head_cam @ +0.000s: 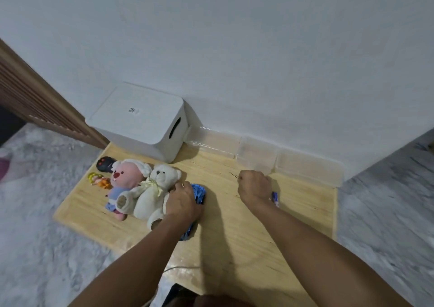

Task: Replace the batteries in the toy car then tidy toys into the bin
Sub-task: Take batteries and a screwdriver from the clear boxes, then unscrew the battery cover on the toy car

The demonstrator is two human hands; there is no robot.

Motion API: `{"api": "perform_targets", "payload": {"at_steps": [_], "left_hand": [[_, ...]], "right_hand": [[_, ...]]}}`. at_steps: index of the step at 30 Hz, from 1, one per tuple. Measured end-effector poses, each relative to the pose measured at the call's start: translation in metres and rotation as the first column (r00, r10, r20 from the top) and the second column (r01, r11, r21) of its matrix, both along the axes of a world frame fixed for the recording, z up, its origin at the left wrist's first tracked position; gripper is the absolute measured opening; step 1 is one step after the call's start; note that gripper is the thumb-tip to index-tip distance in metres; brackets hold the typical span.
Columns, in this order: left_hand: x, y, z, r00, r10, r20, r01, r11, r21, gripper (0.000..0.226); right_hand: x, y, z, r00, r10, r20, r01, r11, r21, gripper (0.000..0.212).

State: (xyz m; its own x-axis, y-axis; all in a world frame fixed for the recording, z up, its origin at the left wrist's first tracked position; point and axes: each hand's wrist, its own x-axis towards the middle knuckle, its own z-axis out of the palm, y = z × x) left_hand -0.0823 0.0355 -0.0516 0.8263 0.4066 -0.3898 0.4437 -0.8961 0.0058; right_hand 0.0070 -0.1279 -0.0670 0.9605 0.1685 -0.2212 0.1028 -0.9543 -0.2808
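- Counting from the left: four toys bunched on the wooden table (234,248) — a black figure (106,164), a small yellow-orange toy (99,180), a pink plush (126,177) and a white teddy bear (152,189).
- White lidded bin (141,121) sits behind them against the wall, lid on.
- Left hand (183,201) presses down over the blue toy car (199,193), right beside the teddy; most of the car is hidden.
- Right hand (254,185) is a closed fist around a thin screwdriver (275,198); only its tip and blue handle end poke out.
- Three clear plastic containers (258,156) line the wall.
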Motion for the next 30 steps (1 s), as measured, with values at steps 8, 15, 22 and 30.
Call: {"api": "perform_targets", "payload": {"at_steps": [8, 15, 22, 30], "left_hand": [[0.002, -0.002, 0.005, 1.0, 0.018, 0.013, -0.018, 0.999, -0.029, 0.061], [0.019, 0.002, 0.026, 0.961, 0.204, 0.188, -0.134, 0.935, -0.33, 0.049], [0.043, 0.009, 0.049, 0.764, 0.642, 0.066, -0.303, 0.448, -0.841, 0.054], [0.05, 0.003, 0.073, 0.672, 0.67, -0.316, -0.209, -0.238, -0.949, 0.033]], "right_hand": [[-0.007, 0.002, 0.014, 1.0, 0.001, -0.012, 0.001, 0.985, 0.173, 0.019], [-0.009, -0.004, 0.029, 0.999, -0.025, -0.036, 0.037, 0.924, 0.38, 0.015], [-0.005, -0.011, 0.048, 0.995, -0.058, -0.084, 0.099, 0.767, 0.634, 0.021], [0.006, -0.016, 0.086, 0.958, -0.236, -0.163, 0.261, 0.477, 0.839, 0.016]]}}
